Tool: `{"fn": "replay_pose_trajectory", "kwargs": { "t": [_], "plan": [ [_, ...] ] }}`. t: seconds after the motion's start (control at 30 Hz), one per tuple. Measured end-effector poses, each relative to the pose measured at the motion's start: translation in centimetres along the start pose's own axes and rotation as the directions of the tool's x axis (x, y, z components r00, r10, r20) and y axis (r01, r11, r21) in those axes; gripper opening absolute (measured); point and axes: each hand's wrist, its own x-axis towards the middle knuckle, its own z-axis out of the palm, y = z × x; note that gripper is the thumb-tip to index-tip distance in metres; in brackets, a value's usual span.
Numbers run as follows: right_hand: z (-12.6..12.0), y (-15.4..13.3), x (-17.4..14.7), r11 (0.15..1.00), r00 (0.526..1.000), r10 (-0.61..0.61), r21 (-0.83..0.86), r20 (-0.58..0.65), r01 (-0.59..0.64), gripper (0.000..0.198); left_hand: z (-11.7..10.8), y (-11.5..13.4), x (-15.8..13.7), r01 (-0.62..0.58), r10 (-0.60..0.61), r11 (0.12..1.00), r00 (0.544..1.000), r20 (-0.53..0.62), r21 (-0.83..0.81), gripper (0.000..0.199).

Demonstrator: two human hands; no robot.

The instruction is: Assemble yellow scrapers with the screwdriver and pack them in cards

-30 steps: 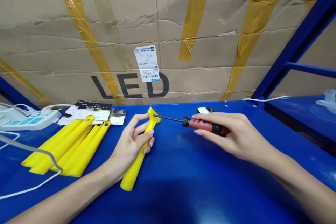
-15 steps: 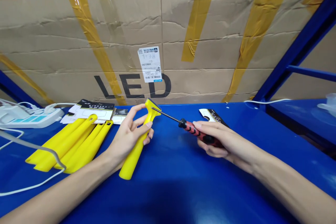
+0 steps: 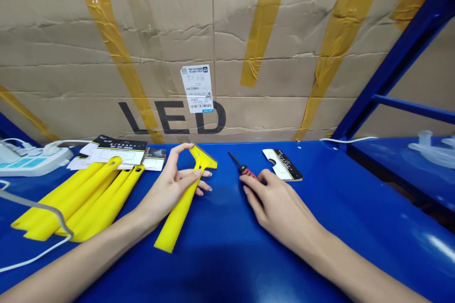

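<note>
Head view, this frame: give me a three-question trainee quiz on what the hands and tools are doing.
1. True or false: the left hand holds a yellow scraper.
2. The screwdriver lies: A) in the air, B) on the blue table under the right hand, C) on the pile of yellow handles.
3. What word is printed on the cardboard box?

Key: 1 true; 2 B; 3 LED.
</note>
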Motion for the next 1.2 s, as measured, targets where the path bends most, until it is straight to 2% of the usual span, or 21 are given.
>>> {"fn": "replay_pose_trajectory", "kwargs": {
  "t": [0.07,0.17,0.23,0.3,0.33,0.4,0.5,0.57,0.63,0.8,0.9,0.97,1.03,1.1,1.2],
  "plan": [
    [-0.1,-0.6,-0.1,0.996,0.999,-0.044,-0.079,0.021,0.045,0.041,0.1,0.2,0.1,-0.014,0.013,1.0,1.0,0.021,0.015,0.081],
    [-1.1,-0.2,0.3,0.996,0.997,-0.073,-0.057,0.02,0.074,0.051,0.5,0.6,0.3,-0.02,0.018,1.0,0.998,0.065,0.019,0.088],
    [-1.8,0.9,0.8,0.999,0.999,-0.007,-0.05,-0.041,0.005,0.052,1.0,0.9,0.5,0.009,-0.009,1.0,0.996,0.09,0.003,0.087],
    [-2.0,2.5,1.3,0.981,0.986,0.067,-0.172,-0.149,-0.093,0.049,1.6,1.3,0.8,0.053,-0.05,0.998,0.993,0.103,-0.026,0.086],
    [-2.0,3.3,1.4,0.963,0.983,0.097,-0.233,-0.158,-0.132,0.046,2.0,1.5,0.9,0.077,-0.073,0.996,0.992,0.104,-0.041,0.085],
    [-1.8,4.6,1.6,0.933,0.978,0.183,-0.296,-0.098,-0.204,0.046,2.8,1.8,1.3,0.123,-0.116,0.99,0.987,0.11,-0.063,0.082],
    [-1.7,5.6,1.7,0.919,0.958,0.287,-0.284,0.011,-0.272,0.045,4.0,2.1,2.2,0.16,-0.147,0.984,0.978,0.145,-0.078,0.058],
    [-2.1,6.0,1.7,0.931,0.957,0.287,-0.245,0.042,-0.269,0.039,4.7,2.1,2.9,0.177,-0.162,0.982,0.971,0.175,-0.071,0.034],
    [-2.7,6.5,1.8,0.951,0.965,0.261,-0.179,0.021,-0.253,0.032,5.2,2.1,3.6,0.202,-0.188,0.977,0.967,0.173,-0.064,0.02],
    [-3.8,7.7,2.1,0.971,0.958,0.231,0.103,-0.169,-0.216,0.008,5.5,2.0,4.4,0.227,-0.216,0.97,0.968,0.124,-0.083,0.026],
    [-4.1,7.3,2.2,0.939,0.936,0.273,0.272,-0.222,-0.21,0.028,5.4,2.0,4.4,0.259,-0.242,0.957,0.961,0.136,-0.128,0.024],
    [-4.3,6.8,2.2,0.885,0.936,0.297,0.422,-0.187,-0.196,0.039,5.4,2.2,4.3,0.275,-0.248,0.944,0.956,0.156,-0.185,0.018],
    [-4.4,6.4,2.3,0.788,0.95,0.286,0.595,-0.125,-0.158,0.046,5.2,2.5,4.3,0.279,-0.245,0.93,0.956,0.162,-0.238,0.011],
    [-4.5,6.1,2.3,0.68,0.963,0.257,0.723,-0.08,-0.122,0.047,5.0,2.9,4.3,0.299,-0.264,0.913,0.951,0.159,-0.279,0.011],
    [-4.3,5.9,2.3,0.554,0.973,0.23,0.824,-0.012,-0.121,0.042,4.6,3.5,4.4,0.341,-0.311,0.881,0.94,0.143,-0.329,0.012]
  ]
}}
